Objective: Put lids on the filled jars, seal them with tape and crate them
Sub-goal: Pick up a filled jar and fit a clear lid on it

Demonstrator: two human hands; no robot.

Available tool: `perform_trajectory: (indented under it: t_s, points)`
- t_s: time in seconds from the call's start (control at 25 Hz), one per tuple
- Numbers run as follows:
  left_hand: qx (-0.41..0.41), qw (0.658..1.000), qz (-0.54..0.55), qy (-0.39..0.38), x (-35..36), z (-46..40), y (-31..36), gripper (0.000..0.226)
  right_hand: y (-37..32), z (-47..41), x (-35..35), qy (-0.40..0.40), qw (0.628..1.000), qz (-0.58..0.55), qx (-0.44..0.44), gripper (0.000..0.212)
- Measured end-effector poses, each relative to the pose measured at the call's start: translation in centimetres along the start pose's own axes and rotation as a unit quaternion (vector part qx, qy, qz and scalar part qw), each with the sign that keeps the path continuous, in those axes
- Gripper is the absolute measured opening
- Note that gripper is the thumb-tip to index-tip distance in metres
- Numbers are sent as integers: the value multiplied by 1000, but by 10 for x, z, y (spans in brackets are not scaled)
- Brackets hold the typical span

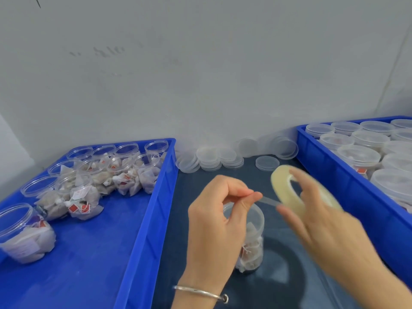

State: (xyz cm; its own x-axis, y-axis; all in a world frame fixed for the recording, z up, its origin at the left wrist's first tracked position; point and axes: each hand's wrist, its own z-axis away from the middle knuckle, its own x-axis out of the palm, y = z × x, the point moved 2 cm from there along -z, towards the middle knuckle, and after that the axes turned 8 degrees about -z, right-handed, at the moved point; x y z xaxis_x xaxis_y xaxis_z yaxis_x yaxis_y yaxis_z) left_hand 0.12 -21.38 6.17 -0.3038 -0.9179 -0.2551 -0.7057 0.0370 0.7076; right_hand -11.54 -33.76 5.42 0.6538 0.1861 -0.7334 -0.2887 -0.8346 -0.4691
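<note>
A lidded clear jar (252, 239) of tea bags stands on the dark table between two crates. My left hand (217, 221) is above and in front of it, pinching the free end of a tape strip (268, 200). The strip runs to a roll of clear tape (283, 190), which my right hand (316, 217) holds with a finger through its core. The blue crate on the left (142, 230) holds several open jars (124, 168) filled with tea bags. The blue crate on the right (334, 175) holds several lidded jars (359, 156).
Stacks of clear lids (209, 160) lie along the wall at the back of the table, and one lid (267, 163) lies flat apart from them. A white wall rises behind. A silver bangle (200, 292) is on my left wrist.
</note>
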Motion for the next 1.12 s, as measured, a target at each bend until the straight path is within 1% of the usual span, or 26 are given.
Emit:
perform_trajectory:
  t_s: [0.04, 0.08, 0.12, 0.16, 0.24, 0.28, 0.32, 0.4, 0.48, 0.52, 0.6, 0.68, 0.76, 1.0, 1.12]
  points:
    - [1, 1000, 9, 7, -4, 0, 1, 12, 6, 1, -6, -10, 1000, 3, -17, 66]
    - [-18, 999, 31, 19, -8, 2, -2, 13, 7, 2, -13, -24, 999, 8, -47, 58]
    - [-47, 997, 57, 29, -12, 6, -10, 15, 7, 6, -17, -38, 997, 5, -68, 51]
    - [-79, 993, 79, 31, -15, 14, -19, 16, 7, 10, -20, -62, 994, 16, -90, 49]
    - [-123, 988, 89, 19, -17, 39, -38, 23, 11, 22, -17, -102, 984, 94, -111, 49]
    - [-137, 987, 89, 12, -15, 53, -48, 23, 13, 26, -12, -111, 979, 125, -115, 49]
    - [-156, 982, 101, 10, -12, 65, -58, 19, 17, 28, -7, -96, 975, 148, -137, 48]
    - [-194, 973, 120, 18, -6, 83, -75, 23, 20, 29, 7, -76, 964, 178, -181, 45]
    - [-212, 967, 141, 23, -3, 86, -89, 17, 22, 25, 20, -76, 957, 200, -197, 44]
    - [-216, 964, 151, 18, -2, 86, -93, 14, 25, 23, 25, -68, 953, 213, -203, 43]
    - [-212, 964, 159, 2, 1, 84, -100, 14, 30, 19, 32, -57, 949, 230, -207, 42]
    - [-207, 965, 161, -22, 2, 83, -103, 26, 35, 15, 35, -39, 948, 235, -212, 41]
    - [-205, 964, 164, -36, 4, 82, -107, 29, 39, 14, 38, -36, 948, 234, -213, 41]
    - [-190, 966, 173, -42, 5, 77, -113, 16, 38, 13, 39, -63, 952, 219, -202, 41]
    - [-179, 966, 181, -50, 6, 76, -111, 18, 38, 11, 37, -74, 955, 208, -199, 42]
